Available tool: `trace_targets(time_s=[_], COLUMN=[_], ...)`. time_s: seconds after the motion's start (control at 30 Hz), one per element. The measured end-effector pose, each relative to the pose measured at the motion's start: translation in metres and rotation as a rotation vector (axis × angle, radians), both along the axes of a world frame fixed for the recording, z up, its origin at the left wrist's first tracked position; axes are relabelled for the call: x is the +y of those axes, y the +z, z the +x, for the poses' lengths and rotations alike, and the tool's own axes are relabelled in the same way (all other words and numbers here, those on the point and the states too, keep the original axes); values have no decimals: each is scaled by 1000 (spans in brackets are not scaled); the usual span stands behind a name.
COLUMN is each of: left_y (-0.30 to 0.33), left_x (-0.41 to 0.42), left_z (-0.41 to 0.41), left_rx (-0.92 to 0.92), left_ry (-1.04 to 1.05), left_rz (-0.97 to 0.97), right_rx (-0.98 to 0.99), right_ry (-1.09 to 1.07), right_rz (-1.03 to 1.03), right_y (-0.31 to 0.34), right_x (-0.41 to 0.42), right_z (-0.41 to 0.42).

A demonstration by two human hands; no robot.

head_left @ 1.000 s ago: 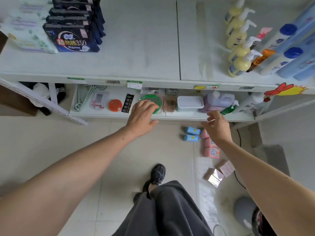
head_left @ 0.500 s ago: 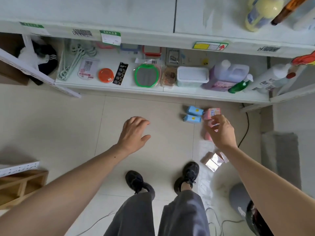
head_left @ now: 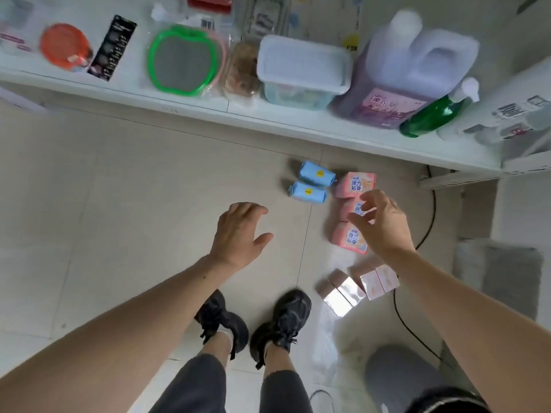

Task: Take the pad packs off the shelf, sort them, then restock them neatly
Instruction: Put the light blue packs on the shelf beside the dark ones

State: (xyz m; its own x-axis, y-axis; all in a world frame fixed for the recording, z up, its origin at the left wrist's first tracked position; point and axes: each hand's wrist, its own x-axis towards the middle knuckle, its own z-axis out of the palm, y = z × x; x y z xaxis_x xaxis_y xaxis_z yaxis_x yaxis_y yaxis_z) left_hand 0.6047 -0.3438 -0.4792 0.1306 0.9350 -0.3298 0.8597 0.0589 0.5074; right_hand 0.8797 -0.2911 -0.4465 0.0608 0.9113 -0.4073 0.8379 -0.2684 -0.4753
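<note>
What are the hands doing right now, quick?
Left hand: open, holding nothing.
Right hand: open, fingers spread above the pink pad packs, holding nothing.

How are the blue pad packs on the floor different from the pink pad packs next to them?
The blue pad packs are two, with a yellow round sticker each; the pink pad packs are three, with blue printed characters. The blue ones lie free of the hands; the right hand covers part of the middle pink one. Both groups lie in rows on the floor.

The right hand (head_left: 380,223) covers most of the middle pink pack (head_left: 354,208). At the shelf's (head_left: 268,116) back edge, the red-rimmed item (head_left: 208,0) is cut off. The white bottle (head_left: 512,114) blurs at its right end.
</note>
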Motion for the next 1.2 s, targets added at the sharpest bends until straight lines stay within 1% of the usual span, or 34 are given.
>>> trace_targets(time_s=[0.1, 0.17, 0.23, 0.33, 0.43, 0.5, 0.63, 0.8, 1.0, 1.1, 1.2], left_y=[-61, -106, -150, -206, -253, -279, -318, -346, -351, -348, -340], left_x=[20, 33, 46, 64, 83, 94, 112, 121, 119, 117, 113], left_z=[18, 27, 37, 54, 71, 80, 94, 98, 79, 71, 63], left_rx=[5, -6, -18, -9, -43, -83, -79, -5, -66, -60, -79], left_ry=[-21, 5, 37, 29, -14, -51, -104, -152, -205, -234, -254], left_rz=[-3, -8, -19, -52, -63, -47, -35, 51, 42, 24, -9], right_rx=[3, 6, -9, -42, -117, -129, -134, -67, -112, -135, -105], right_ry=[-7, -11, 11, 75, 151, 148, 139, 158, 209, 164, 124], right_rz=[3, -7, -23, -17, 22, 72, 55, 49, 17, -5, -11], right_y=[-69, -115, -158, -219, -268, -291, -323, -345, -353, -353, -345], right_x=[15, 23, 32, 50, 69, 85, 108, 122, 130, 130, 128], right_z=[5, 5, 6, 9, 12, 14, 20, 27, 18, 12, 8])
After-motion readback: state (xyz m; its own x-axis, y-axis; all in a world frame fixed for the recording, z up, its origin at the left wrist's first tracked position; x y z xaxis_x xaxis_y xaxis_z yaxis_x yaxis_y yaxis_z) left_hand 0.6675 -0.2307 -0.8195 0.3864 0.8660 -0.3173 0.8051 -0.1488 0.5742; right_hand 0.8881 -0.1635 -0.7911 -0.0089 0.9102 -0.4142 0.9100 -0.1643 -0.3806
